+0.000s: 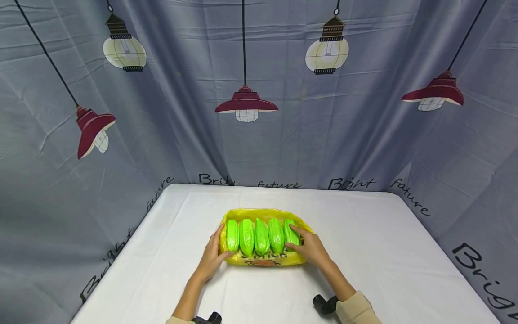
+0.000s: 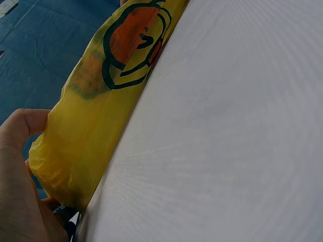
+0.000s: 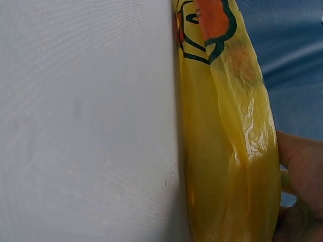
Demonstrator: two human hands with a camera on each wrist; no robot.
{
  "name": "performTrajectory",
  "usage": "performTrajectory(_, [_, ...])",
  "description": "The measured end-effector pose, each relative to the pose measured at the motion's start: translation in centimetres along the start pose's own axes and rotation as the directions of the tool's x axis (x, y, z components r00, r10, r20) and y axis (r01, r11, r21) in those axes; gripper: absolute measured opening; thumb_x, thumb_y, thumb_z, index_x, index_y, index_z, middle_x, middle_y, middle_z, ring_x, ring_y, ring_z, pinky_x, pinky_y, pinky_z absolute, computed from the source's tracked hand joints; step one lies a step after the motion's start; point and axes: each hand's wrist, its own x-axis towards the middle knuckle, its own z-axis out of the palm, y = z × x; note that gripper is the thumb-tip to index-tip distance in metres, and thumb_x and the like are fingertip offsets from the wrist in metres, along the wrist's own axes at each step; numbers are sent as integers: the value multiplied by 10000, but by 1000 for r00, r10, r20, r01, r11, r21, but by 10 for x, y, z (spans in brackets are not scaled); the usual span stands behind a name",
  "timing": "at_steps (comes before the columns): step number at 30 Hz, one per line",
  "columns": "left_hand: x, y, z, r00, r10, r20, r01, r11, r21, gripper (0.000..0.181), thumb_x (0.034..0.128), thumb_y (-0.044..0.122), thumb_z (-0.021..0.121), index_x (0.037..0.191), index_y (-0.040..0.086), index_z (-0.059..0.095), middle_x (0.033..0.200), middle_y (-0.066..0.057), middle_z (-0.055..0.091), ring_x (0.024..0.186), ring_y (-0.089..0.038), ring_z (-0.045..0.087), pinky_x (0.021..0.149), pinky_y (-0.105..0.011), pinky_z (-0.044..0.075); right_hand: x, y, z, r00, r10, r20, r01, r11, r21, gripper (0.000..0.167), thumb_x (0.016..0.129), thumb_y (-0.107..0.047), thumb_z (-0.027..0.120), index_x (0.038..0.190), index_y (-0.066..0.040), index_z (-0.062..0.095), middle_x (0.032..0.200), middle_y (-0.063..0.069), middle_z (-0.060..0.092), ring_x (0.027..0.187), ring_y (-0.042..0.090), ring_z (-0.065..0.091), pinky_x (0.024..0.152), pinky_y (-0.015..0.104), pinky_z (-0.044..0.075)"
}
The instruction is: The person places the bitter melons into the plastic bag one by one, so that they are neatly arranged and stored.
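Note:
Several bright green, elongated, ridged fruits (image 1: 261, 236) stand in a row inside a yellow plastic bag (image 1: 259, 214). The bag is spread into a low oval with its mouth upward; an orange and dark green print shows on its near side. My left hand (image 1: 210, 258) holds the bag's left end, thumb toward the near rim and fingers along the outer side. My right hand (image 1: 313, 249) reaches over the right rim, thumb and fingertips around the rightmost green fruit (image 1: 289, 234). In the right wrist view, the yellow bag (image 3: 229, 151) hides what those fingertips touch.
The bag sits on a table with a white cloth (image 1: 356, 234). Behind and beside it hangs a grey-blue curtain (image 1: 182, 112) printed with lamps and lettering. Black devices (image 1: 325, 304) are worn at both wrists, near the beige sleeves.

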Motion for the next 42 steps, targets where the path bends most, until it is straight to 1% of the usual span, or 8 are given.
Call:
performTrajectory(7, [1,1,1,1000,-4,6,4,1000,-8,848,794,253,623,1491,220,142,1452,-195,250,1298,-427,253,981,-653,193,1,0,1,1000,-8,-4,8,1000,-22,641,761,-315,739,1326,-108,517,1289,228,500,1153,427,469,908,547,395])
performTrajectory(13, [2,-1,1,1000,20,-6,-20,1000,3,848,794,247,629,1490,194,147,1447,-202,258,1296,-427,260,986,-644,199,2,-1,1,1000,5,-2,-5,1000,-10,651,752,-307,749,1327,-110,516,1300,223,493,1171,430,451,920,554,381])
performTrajectory(20, [1,-3,0,1000,7,-2,-7,1000,-1,854,789,256,628,1491,208,144,1444,-202,260,1286,-440,270,973,-657,204,2,-2,2,1000,-2,1,2,1000,-16,647,748,-309,751,1318,-103,524,1285,230,503,1155,434,465,908,554,391])
performTrajectory(31, [2,-4,-1,1000,30,-6,-30,1000,2,853,800,281,633,1491,191,141,1443,-207,260,1286,-440,268,973,-659,200,3,-3,2,1000,9,12,-9,1000,-7,644,760,-310,741,1329,-113,512,1303,232,485,1171,439,446,916,560,380])
performTrajectory(37, [1,-4,0,999,36,-9,-36,999,-1,855,795,266,640,1490,185,148,1439,-204,269,1280,-437,281,972,-656,207,1,-3,1,1000,-1,3,1,1000,-16,638,771,-315,729,1337,-124,506,1303,231,487,1144,442,470,896,562,396])
performTrajectory(40, [0,-3,0,999,36,-8,-36,999,-3,857,793,258,642,1490,183,149,1440,-204,264,1280,-437,280,973,-654,208,0,-5,-1,1000,14,7,-14,1000,-15,656,779,-317,723,1357,-124,481,1306,235,481,1145,446,467,898,563,395])
performTrajectory(42, [0,-3,0,999,34,-5,-34,999,-6,855,794,254,639,1489,179,147,1445,-202,247,1283,-441,271,971,-658,206,-1,-8,-4,1000,19,5,-19,1000,-18,674,784,-323,718,1369,-109,460,1284,255,492,1107,442,500,879,557,412])
